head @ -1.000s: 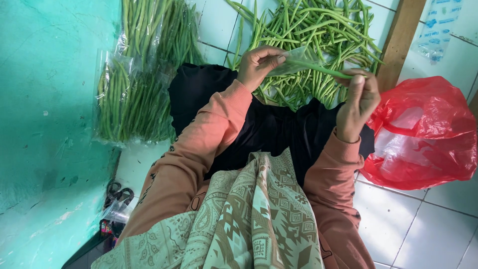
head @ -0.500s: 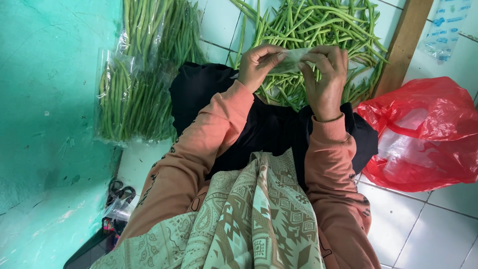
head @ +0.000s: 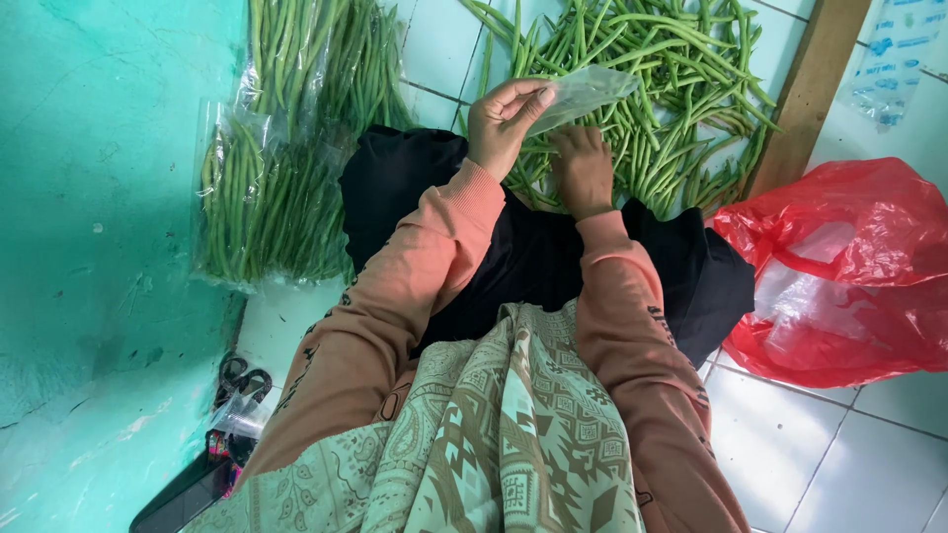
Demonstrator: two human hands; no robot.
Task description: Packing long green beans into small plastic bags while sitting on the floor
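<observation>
Dropping from the clear plastic bag (head: 583,91), the right hand (head: 583,170) is now resting knuckles-up on the loose green beans (head: 671,89), fingers curled into them; whether they are gripping any is hidden. Left hand (head: 504,123) is pinching the bag's edge, holding it just above the right fingers. Bagged beans (head: 267,197) are lying well left.

Pale, glossy square-tiled floor (head: 869,464) with thin dark grout lines — daylight soft, even. Turquoise painted wall (head: 89,197) at left, scuffed and stained. Brown wooden post (head: 805,94) slanting at upper right.
</observation>
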